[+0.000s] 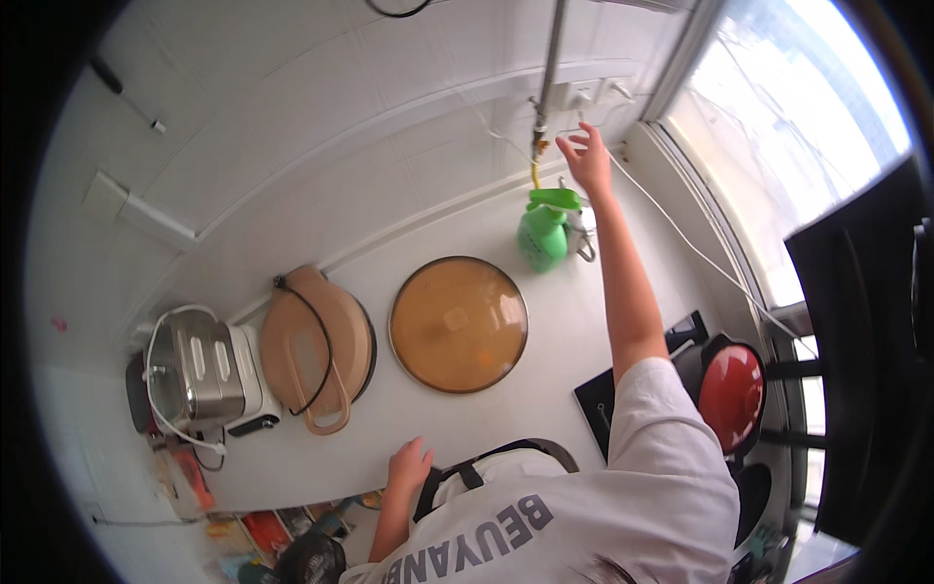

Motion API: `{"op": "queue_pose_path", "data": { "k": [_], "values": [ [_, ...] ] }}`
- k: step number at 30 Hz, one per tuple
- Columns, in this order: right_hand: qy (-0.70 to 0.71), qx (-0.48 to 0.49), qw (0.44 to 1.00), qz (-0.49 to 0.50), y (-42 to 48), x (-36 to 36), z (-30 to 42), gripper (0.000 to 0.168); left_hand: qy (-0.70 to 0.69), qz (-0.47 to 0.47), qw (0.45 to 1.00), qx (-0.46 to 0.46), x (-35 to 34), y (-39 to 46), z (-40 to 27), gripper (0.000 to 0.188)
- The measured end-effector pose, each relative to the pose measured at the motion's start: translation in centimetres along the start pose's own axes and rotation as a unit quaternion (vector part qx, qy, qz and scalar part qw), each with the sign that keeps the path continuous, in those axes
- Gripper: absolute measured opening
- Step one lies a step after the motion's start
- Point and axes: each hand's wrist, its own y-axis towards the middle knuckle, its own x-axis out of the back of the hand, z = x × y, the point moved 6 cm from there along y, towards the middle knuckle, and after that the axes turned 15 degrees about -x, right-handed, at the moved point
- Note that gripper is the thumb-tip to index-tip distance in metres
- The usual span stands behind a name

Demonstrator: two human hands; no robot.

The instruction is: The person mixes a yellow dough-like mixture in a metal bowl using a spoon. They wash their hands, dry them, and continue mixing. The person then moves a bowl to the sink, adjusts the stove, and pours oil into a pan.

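Note:
My right hand [587,157] is raised before the back wall, fingers apart and holding nothing, just below a wall socket [581,95] with a plug in it. Beside it stand a metal pipe with a valve [540,120] and a yellow hose. Below the hand a green spray bottle [543,237] stands on the white counter [540,314], with a metal item partly hidden behind it. At the counter's front edge is my left hand [411,464], with nothing in it and its fingers apart. Between the hands lies a round amber glass lid [458,325] with a metal rim.
A beige round electric appliance [314,343] with a black cord and a steel toaster [211,365] stand at the left. At the right are a black cooktop [600,409] and a pot with a red lid [731,398]. A white cable [686,235] runs along the window.

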Motion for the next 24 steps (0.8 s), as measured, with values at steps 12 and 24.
{"op": "queue_pose_path", "data": {
  "k": [12,24],
  "values": [
    [-0.140,-0.286,0.938,-0.135,-48.6,24.4,-10.2,0.012,0.065,0.129,0.964,-0.222,-3.4,7.2,-1.2,0.055],
    [-0.524,-0.587,0.597,-0.159,-61.8,45.8,-23.8,0.044,0.282,0.197,0.899,-0.270,-9.3,5.5,-0.6,0.102]
  ]
}}
